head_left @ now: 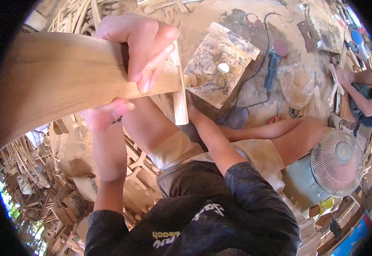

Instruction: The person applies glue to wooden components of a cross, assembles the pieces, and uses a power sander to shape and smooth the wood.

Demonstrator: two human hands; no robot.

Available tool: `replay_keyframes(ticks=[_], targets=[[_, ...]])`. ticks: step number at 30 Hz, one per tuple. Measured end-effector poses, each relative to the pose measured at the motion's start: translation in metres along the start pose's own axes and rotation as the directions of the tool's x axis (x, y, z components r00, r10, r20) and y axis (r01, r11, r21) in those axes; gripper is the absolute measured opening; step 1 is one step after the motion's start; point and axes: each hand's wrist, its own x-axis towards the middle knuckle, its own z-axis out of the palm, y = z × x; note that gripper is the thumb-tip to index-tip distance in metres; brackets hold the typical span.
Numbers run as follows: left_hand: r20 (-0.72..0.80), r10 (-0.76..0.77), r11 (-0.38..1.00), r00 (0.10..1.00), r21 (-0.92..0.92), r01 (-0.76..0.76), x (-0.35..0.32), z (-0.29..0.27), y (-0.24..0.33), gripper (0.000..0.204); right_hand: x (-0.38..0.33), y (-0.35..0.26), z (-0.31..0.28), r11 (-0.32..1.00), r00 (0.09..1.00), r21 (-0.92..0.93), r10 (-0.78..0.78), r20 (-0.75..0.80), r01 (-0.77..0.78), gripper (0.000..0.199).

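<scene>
My left hand (pixel 137 49) is closed around the narrowing neck of a large, smooth wooden piece (pixel 62 79), fingers over the top and thumb on the near side. Pale brown with visible grain, the piece is broad at the left and runs out of sight at the picture's rim. At its narrow right end a thin, pale crossbar (pixel 180 104) stands across it, with a small rounded wooden end (pixel 190 80) beyond. My right forearm (pixel 209 132) reaches up to just behind the crossbar. The fingers of my right hand are hidden there.
Ahead stands a dusty block (pixel 215 64) with a white round lid-like thing (pixel 223 67) on it. Right of it lie a corded angle grinder (pixel 273 64) and a clear plastic bag (pixel 297 85). A fan (pixel 338 162) stands at right; a co-worker (pixel 367 96) sits beyond. Wooden parts (pixel 28 164) pile up left.
</scene>
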Motion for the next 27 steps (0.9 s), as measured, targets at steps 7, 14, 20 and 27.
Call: replay_keyframes(ticks=[7, 14, 20, 27], targets=[[-0.189, -0.128, 0.992, 0.974, -0.014, 0.127, -0.034, -0.012, 0.018, 0.033, -0.064, -0.181, 0.017, 0.885, 0.938, -0.443, 0.018, 0.345, 0.146, 0.016], [-0.031, -0.366, 0.928, 0.93, -0.091, 0.362, -0.027, -0.023, 0.055, 0.031, -0.08, -0.414, -0.139, 0.912, 0.976, -0.407, 0.042, 0.215, 0.05, 0.018], [-0.297, -0.114, 0.993, 0.948, -0.07, 0.097, -0.034, -0.003, 0.005, 0.034, -0.066, -0.541, -0.235, 0.947, 0.952, -0.165, 0.245, -0.182, -0.275, 0.009], [-0.348, 0.135, 0.987, 0.928, 0.125, -0.097, -0.035, 0.009, -0.019, 0.033, -0.05, -0.581, -0.211, 0.824, 0.887, -0.525, -0.39, -0.249, 0.215, 0.003]])
